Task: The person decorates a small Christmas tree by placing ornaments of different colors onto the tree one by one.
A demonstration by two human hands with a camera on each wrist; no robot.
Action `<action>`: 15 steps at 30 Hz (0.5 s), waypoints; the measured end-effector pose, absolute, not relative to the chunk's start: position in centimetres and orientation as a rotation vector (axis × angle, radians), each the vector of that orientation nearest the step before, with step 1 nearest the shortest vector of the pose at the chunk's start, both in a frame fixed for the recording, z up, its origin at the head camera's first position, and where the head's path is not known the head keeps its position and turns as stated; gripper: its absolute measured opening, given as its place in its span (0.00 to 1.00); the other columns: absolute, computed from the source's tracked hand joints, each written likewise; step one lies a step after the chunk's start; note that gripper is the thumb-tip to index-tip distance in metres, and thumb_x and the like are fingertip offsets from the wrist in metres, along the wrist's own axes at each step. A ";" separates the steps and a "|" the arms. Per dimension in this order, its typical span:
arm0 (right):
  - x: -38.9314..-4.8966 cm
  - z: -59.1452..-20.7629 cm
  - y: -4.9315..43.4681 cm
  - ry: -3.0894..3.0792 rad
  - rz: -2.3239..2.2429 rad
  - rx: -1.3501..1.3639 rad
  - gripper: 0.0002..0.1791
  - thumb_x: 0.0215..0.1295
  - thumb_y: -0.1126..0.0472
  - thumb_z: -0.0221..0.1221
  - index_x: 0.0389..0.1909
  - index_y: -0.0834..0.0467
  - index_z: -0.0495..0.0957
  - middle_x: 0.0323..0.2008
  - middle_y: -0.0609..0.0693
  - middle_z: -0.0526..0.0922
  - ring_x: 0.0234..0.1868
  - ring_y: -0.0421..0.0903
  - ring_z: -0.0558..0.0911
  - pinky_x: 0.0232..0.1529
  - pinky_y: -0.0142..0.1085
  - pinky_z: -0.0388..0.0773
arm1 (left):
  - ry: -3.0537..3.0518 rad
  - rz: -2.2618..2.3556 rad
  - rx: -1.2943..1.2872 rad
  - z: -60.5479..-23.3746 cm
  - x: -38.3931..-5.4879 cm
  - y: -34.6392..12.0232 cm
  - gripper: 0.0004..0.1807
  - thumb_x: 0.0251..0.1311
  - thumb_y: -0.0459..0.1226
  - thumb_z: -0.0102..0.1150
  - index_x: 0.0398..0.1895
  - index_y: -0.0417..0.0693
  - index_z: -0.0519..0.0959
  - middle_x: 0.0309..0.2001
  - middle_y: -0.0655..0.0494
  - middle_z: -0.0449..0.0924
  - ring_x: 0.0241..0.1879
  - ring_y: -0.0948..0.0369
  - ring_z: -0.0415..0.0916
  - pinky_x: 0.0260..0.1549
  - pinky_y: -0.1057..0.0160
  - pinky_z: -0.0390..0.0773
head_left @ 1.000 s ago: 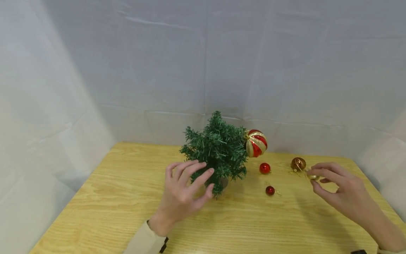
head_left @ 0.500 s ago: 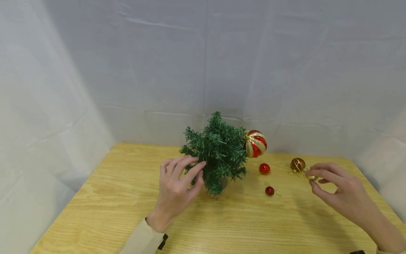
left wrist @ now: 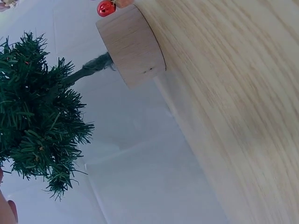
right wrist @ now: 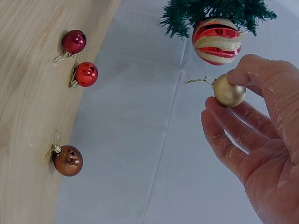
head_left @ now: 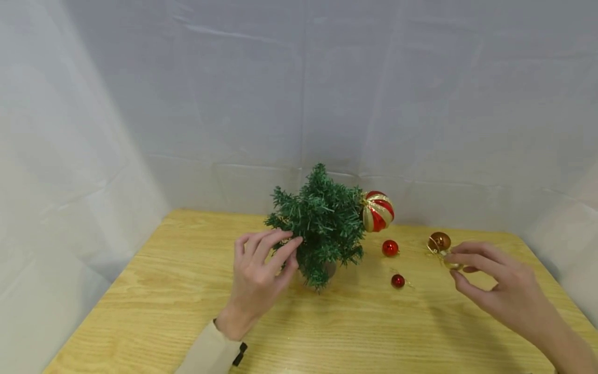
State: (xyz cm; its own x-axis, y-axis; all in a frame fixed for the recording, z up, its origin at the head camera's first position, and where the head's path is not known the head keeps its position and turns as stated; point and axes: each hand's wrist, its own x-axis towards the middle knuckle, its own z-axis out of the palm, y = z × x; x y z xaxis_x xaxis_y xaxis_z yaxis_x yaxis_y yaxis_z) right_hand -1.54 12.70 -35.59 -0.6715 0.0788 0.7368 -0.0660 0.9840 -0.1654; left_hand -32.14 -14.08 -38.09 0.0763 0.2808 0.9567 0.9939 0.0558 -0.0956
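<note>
A small green artificial Christmas tree stands on a round wooden base at the middle of the table. From its right side hangs a large red-and-gold striped bauble. My left hand is at the tree's lower left, fingers loosely bent against or just in front of the branches; whether they touch is unclear. With thumb and fingers, my right hand pinches a small matte gold bauble above the table's right side. A thin gold hanging loop sticks out from its cap.
Right of the tree lie a bright red bauble, a dark red bauble and a brown bauble, each with a gold loop. The wooden table backs onto a pale sheet.
My left hand has moved slightly left, its thumb and forefinger coming closer together. My right hand has shifted a little to the left with the gold bauble.
</note>
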 end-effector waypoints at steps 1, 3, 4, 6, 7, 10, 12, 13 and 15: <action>-1.6 -35.5 12.6 -2.283 0.222 0.001 0.25 0.74 0.39 0.51 0.39 0.53 0.88 0.42 0.46 0.84 0.43 0.21 0.77 0.39 0.14 0.77 | -1.375 -0.946 -1.399 -38.1 -32.1 -14.1 0.12 0.71 0.36 0.54 0.45 0.47 0.88 0.45 0.49 0.86 0.44 0.50 0.81 0.43 0.46 0.71; -1.8 -35.4 12.4 -2.253 0.217 0.035 0.24 0.74 0.40 0.51 0.38 0.53 0.88 0.41 0.47 0.84 0.42 0.22 0.78 0.38 0.14 0.76 | -1.372 -0.947 -1.399 -38.1 -32.2 -14.0 0.12 0.71 0.36 0.54 0.45 0.47 0.88 0.45 0.49 0.86 0.44 0.50 0.81 0.43 0.46 0.72; -1.9 -35.4 12.3 -2.237 0.216 0.057 0.24 0.74 0.41 0.52 0.38 0.53 0.88 0.41 0.47 0.84 0.41 0.22 0.78 0.39 0.14 0.76 | -1.371 -0.948 -1.397 -38.0 -32.2 -14.0 0.12 0.71 0.36 0.54 0.44 0.47 0.88 0.45 0.49 0.86 0.43 0.50 0.81 0.43 0.46 0.72; -2.1 -35.4 12.1 -2.208 0.213 0.093 0.24 0.75 0.42 0.53 0.37 0.54 0.88 0.40 0.49 0.85 0.40 0.23 0.79 0.39 0.14 0.75 | -1.368 -0.948 -1.396 -38.0 -32.2 -14.0 0.12 0.71 0.36 0.54 0.44 0.47 0.88 0.45 0.49 0.86 0.43 0.50 0.81 0.43 0.46 0.72; -2.2 -35.3 12.0 -2.205 0.213 0.102 0.23 0.75 0.42 0.53 0.37 0.54 0.88 0.40 0.49 0.85 0.40 0.23 0.79 0.39 0.13 0.75 | -1.367 -0.947 -1.396 -38.0 -32.2 -14.0 0.12 0.71 0.36 0.54 0.44 0.47 0.88 0.45 0.49 0.86 0.43 0.50 0.81 0.43 0.46 0.72; -2.3 -35.2 11.6 -2.199 0.205 0.113 0.24 0.75 0.42 0.53 0.36 0.55 0.88 0.39 0.50 0.85 0.40 0.23 0.78 0.37 0.13 0.74 | -1.365 -0.944 -1.394 -38.0 -32.2 -13.9 0.12 0.71 0.36 0.54 0.44 0.47 0.88 0.45 0.49 0.86 0.43 0.50 0.81 0.43 0.46 0.72; -2.3 -35.0 11.3 -2.196 0.207 0.118 0.24 0.75 0.42 0.53 0.36 0.55 0.88 0.39 0.50 0.85 0.41 0.23 0.79 0.36 0.14 0.74 | -1.366 -0.942 -1.396 -38.1 -32.2 -13.9 0.12 0.70 0.37 0.54 0.44 0.47 0.88 0.45 0.49 0.86 0.43 0.50 0.81 0.43 0.46 0.72; -2.3 -35.0 11.2 -2.198 0.208 0.116 0.24 0.75 0.42 0.53 0.36 0.55 0.88 0.39 0.50 0.85 0.41 0.23 0.79 0.36 0.14 0.74 | -1.367 -0.943 -1.396 -38.1 -32.2 -13.9 0.12 0.70 0.37 0.54 0.44 0.47 0.88 0.45 0.49 0.86 0.43 0.50 0.81 0.43 0.46 0.72; -2.3 -34.8 11.0 -2.199 0.225 0.122 0.23 0.75 0.42 0.53 0.36 0.55 0.88 0.39 0.49 0.85 0.42 0.23 0.79 0.35 0.14 0.74 | -1.369 -0.947 -1.397 -38.1 -32.2 -13.9 0.12 0.70 0.37 0.54 0.44 0.47 0.88 0.45 0.49 0.86 0.43 0.50 0.81 0.43 0.46 0.72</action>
